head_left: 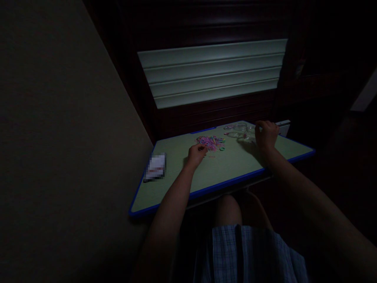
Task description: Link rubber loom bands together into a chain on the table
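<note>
A loose pile of small coloured bands [209, 143], mostly pink and purple with some green and yellow, lies on the pale tabletop. At its near edge is my left hand [196, 155], thumb and fingers drawn together; whatever they hold is too small to make out. My right hand [267, 134] is raised over the right part of the table, its fingers pinched, and I cannot see what is in them. Beside it stand several clear round containers [240, 127], partly covered by that hand. One small pinkish piece [244, 135] shows in or by a container.
The table [229, 167] has a blue rim. A pixelated pale item [156, 166] lies at its left edge. Behind stands a dark wooden panel with light slats [215, 72], and a wall [67, 137] closes off the left. The room is dim.
</note>
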`<state>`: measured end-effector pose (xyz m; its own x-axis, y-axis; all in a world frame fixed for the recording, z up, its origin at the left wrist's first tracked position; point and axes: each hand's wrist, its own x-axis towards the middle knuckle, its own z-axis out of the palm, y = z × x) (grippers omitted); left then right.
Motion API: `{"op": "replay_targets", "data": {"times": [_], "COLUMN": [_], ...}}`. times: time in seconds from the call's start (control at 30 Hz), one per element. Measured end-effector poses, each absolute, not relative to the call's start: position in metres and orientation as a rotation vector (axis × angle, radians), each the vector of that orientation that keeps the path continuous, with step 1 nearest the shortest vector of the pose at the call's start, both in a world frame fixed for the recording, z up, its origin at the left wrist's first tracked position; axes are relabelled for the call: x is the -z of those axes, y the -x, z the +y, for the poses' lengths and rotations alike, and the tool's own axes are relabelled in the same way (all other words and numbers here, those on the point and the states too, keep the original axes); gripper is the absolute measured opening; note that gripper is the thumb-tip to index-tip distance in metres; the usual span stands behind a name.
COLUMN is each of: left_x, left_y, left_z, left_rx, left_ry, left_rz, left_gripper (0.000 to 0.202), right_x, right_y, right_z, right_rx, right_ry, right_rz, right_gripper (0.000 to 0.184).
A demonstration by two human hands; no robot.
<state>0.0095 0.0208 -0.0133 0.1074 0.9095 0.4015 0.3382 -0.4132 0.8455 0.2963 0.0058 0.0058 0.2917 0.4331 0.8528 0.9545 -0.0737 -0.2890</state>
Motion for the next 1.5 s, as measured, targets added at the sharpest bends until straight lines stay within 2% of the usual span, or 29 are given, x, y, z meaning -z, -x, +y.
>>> {"op": "replay_targets", "data": {"times": [0.3,0.63,0.9,1.07,1.5], "left_x": [0.016,0.017,0.017,0.018,0.016], "left_y": [-0.009,-0.010,-0.011,-0.011,-0.012], "left_z": [0.024,0.025,0.024,0.025,0.023], "left_rx": [-1.299,-1.295,-1.299,-1.289,-1.293], "left_ry": [-1.819,-1.833,-1.852,-1.852,-1.884], "left_rz": [1.199,1.209,1.193,1.204,1.188], "left_gripper": [0.016,0.018,0.015,0.017,0.016], "right_x": [-0.012,-0.014,-0.009,-0.006,0.011], "right_y": [-0.276,-0.243,-0.220,-0.203,-0.204], "right_z": [-0.002,-0.010,0.007,0.023,0.012], "right_rx": [0.788,0.688,0.159,-0.219,-0.062], "right_ry": [1.613,1.462,1.418,1.468,1.618], "right_rz": [-1.457,-1.865,-2.137,-1.831,-1.860], "right_gripper": [0.028,0.033,0.027,0.024,0.024]}}
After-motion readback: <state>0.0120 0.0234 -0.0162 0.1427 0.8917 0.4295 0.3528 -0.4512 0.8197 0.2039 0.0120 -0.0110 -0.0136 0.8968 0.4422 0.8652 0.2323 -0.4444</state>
